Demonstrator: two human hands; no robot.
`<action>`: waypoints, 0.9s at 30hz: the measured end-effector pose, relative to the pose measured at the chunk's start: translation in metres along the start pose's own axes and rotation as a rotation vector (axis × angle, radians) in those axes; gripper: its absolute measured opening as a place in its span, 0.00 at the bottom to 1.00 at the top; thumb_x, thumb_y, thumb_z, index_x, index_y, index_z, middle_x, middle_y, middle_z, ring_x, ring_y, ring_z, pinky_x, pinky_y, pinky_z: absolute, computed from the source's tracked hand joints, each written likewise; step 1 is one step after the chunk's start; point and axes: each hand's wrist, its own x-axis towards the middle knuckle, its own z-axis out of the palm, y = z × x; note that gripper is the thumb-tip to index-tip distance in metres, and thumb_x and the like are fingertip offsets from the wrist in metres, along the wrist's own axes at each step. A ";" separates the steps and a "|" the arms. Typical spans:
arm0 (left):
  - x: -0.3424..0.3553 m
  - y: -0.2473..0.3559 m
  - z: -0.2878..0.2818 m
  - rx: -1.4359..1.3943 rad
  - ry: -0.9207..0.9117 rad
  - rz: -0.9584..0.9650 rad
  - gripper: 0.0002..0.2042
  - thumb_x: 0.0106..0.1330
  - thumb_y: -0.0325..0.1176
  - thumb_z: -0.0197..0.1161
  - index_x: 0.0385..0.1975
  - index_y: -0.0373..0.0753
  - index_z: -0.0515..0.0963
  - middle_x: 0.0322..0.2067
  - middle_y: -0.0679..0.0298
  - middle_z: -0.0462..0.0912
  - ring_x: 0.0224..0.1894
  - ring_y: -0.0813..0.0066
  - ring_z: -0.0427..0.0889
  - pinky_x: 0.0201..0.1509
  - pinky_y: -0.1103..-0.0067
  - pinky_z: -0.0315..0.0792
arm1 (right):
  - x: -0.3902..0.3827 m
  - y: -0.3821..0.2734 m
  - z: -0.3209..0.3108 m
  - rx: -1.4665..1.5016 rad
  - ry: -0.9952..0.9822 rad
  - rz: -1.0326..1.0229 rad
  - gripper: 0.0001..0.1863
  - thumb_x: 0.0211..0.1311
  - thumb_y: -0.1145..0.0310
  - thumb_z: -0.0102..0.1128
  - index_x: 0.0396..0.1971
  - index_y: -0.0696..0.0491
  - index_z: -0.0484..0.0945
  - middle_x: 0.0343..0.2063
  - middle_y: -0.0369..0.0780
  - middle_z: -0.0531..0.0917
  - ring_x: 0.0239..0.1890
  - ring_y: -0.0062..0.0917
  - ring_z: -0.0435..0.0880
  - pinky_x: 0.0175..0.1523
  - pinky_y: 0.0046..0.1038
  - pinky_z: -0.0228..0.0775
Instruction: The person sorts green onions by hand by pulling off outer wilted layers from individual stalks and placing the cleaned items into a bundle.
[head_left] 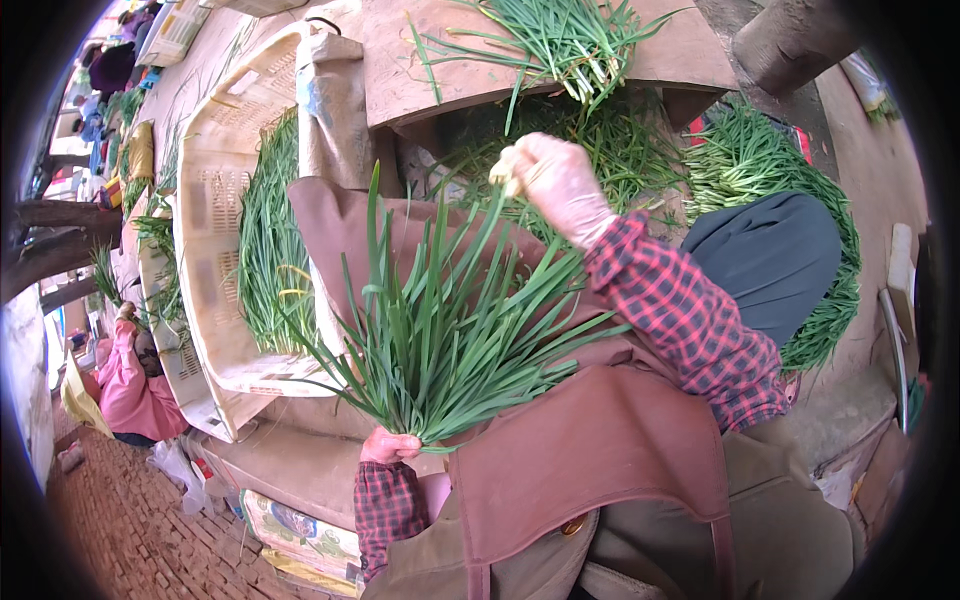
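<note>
My left hand (390, 446) is closed round the lower end of a bunch of garlic chives (450, 320), whose long flat leaves fan out over my brown apron (590, 460). Above the leaf tips, to the right, my right hand (560, 185) is raised with its fingers pinched together. Pale yellowish coverings show at its fingertips, and whether a leaf is between them is too small to make out. Beyond it, more chives with whitish stems (575, 45) lie on a low wooden board (420, 60).
A pale plastic crate (215, 200) at the left holds laid-out chives (272, 240). Loose leaves (630, 150) litter the ground under the board. A large chive heap (750, 160) lies right, beside my dark-clad knee (770, 260). A person in pink (140, 390) sits far left.
</note>
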 end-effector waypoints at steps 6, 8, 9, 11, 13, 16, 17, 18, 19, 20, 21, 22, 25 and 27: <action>0.000 0.012 0.016 0.036 0.043 0.010 0.15 0.58 0.25 0.69 0.42 0.32 0.74 0.17 0.71 0.67 0.16 0.84 0.59 0.19 0.82 0.49 | 0.006 -0.057 -0.054 0.116 -0.024 0.002 0.09 0.69 0.69 0.60 0.39 0.59 0.84 0.31 0.35 0.87 0.32 0.13 0.82 0.40 0.17 0.74; 0.001 0.026 0.036 0.000 0.061 0.083 0.15 0.58 0.26 0.69 0.43 0.32 0.73 0.17 0.71 0.67 0.15 0.85 0.58 0.19 0.82 0.49 | 0.002 -0.088 -0.065 0.053 -0.036 0.120 0.11 0.68 0.68 0.61 0.33 0.61 0.84 0.30 0.36 0.87 0.30 0.13 0.82 0.39 0.17 0.74; 0.000 0.034 0.049 -0.017 0.073 0.118 0.16 0.58 0.26 0.69 0.43 0.32 0.73 0.17 0.71 0.67 0.15 0.85 0.58 0.19 0.82 0.49 | 0.000 -0.088 -0.060 0.079 -0.025 0.041 0.10 0.68 0.68 0.62 0.33 0.61 0.84 0.30 0.37 0.87 0.30 0.14 0.82 0.39 0.18 0.74; -0.003 0.046 0.058 -0.066 0.071 0.219 0.17 0.55 0.26 0.71 0.42 0.29 0.74 0.20 0.66 0.72 0.13 0.83 0.59 0.16 0.82 0.49 | -0.003 -0.086 -0.054 0.123 0.003 -0.119 0.10 0.66 0.68 0.64 0.31 0.60 0.84 0.30 0.38 0.87 0.31 0.15 0.82 0.39 0.20 0.74; -0.004 0.060 0.063 -0.050 0.088 0.252 0.18 0.55 0.27 0.71 0.42 0.29 0.74 0.19 0.66 0.71 0.13 0.83 0.59 0.16 0.83 0.50 | -0.007 -0.096 -0.055 -0.250 0.078 -0.416 0.06 0.60 0.69 0.68 0.35 0.55 0.85 0.31 0.40 0.86 0.33 0.26 0.84 0.41 0.27 0.76; -0.003 0.078 0.082 -0.027 0.095 0.283 0.15 0.58 0.27 0.69 0.42 0.31 0.74 0.19 0.69 0.70 0.14 0.84 0.59 0.17 0.83 0.48 | -0.018 -0.110 -0.040 -0.475 0.119 -0.768 0.10 0.59 0.70 0.66 0.42 0.52 0.84 0.36 0.39 0.86 0.41 0.32 0.83 0.50 0.33 0.75; 0.000 0.081 0.085 -0.016 0.112 0.271 0.15 0.58 0.27 0.70 0.42 0.31 0.74 0.20 0.68 0.71 0.15 0.84 0.60 0.17 0.83 0.49 | -0.015 -0.104 -0.022 -0.367 0.088 -0.826 0.11 0.57 0.71 0.66 0.41 0.52 0.84 0.34 0.39 0.85 0.41 0.33 0.83 0.50 0.34 0.74; 0.006 0.083 0.086 -0.006 0.118 0.257 0.15 0.59 0.27 0.70 0.42 0.31 0.74 0.21 0.67 0.72 0.15 0.84 0.60 0.17 0.83 0.49 | -0.012 -0.097 -0.005 -0.271 0.053 -0.880 0.12 0.54 0.71 0.66 0.41 0.52 0.83 0.33 0.39 0.85 0.41 0.33 0.82 0.50 0.35 0.73; 0.006 0.083 0.089 0.002 0.144 0.249 0.15 0.59 0.28 0.70 0.42 0.31 0.74 0.21 0.66 0.72 0.15 0.84 0.61 0.17 0.83 0.50 | -0.021 -0.090 0.003 -0.340 -0.105 -0.819 0.12 0.55 0.71 0.65 0.40 0.51 0.84 0.34 0.39 0.85 0.41 0.33 0.82 0.50 0.36 0.73; 0.007 0.083 0.096 0.016 0.171 0.246 0.16 0.59 0.29 0.70 0.43 0.31 0.74 0.22 0.65 0.73 0.16 0.83 0.63 0.18 0.84 0.52 | -0.029 -0.084 0.010 -0.417 -0.258 -0.756 0.11 0.55 0.72 0.64 0.40 0.50 0.84 0.34 0.39 0.84 0.41 0.33 0.82 0.49 0.36 0.73; 0.008 0.081 0.096 0.016 0.166 0.256 0.16 0.60 0.30 0.70 0.43 0.31 0.74 0.22 0.65 0.73 0.17 0.83 0.63 0.18 0.84 0.53 | -0.040 -0.081 0.003 -0.615 -0.345 -0.729 0.08 0.57 0.69 0.63 0.37 0.48 0.84 0.32 0.38 0.84 0.39 0.33 0.81 0.48 0.38 0.73; 0.009 0.078 0.095 0.015 0.155 0.258 0.15 0.60 0.30 0.70 0.43 0.31 0.74 0.23 0.65 0.74 0.17 0.82 0.63 0.18 0.84 0.53 | -0.050 -0.078 -0.005 -0.821 -0.432 -0.712 0.05 0.59 0.67 0.62 0.34 0.47 0.84 0.31 0.37 0.83 0.37 0.33 0.80 0.48 0.40 0.72; 0.012 0.076 0.105 0.035 0.232 0.291 0.21 0.56 0.34 0.74 0.42 0.27 0.75 0.19 0.64 0.73 0.14 0.81 0.63 0.16 0.84 0.52 | -0.056 -0.057 -0.010 -0.625 -0.242 -0.486 0.11 0.61 0.60 0.62 0.23 0.51 0.79 0.23 0.40 0.81 0.33 0.36 0.83 0.41 0.38 0.75; 0.013 0.076 0.106 0.035 0.234 0.307 0.20 0.56 0.34 0.73 0.41 0.27 0.75 0.19 0.63 0.73 0.14 0.81 0.64 0.16 0.84 0.52 | -0.045 -0.058 -0.013 -0.545 0.004 -0.641 0.14 0.61 0.62 0.61 0.43 0.53 0.81 0.29 0.40 0.82 0.34 0.33 0.84 0.41 0.35 0.75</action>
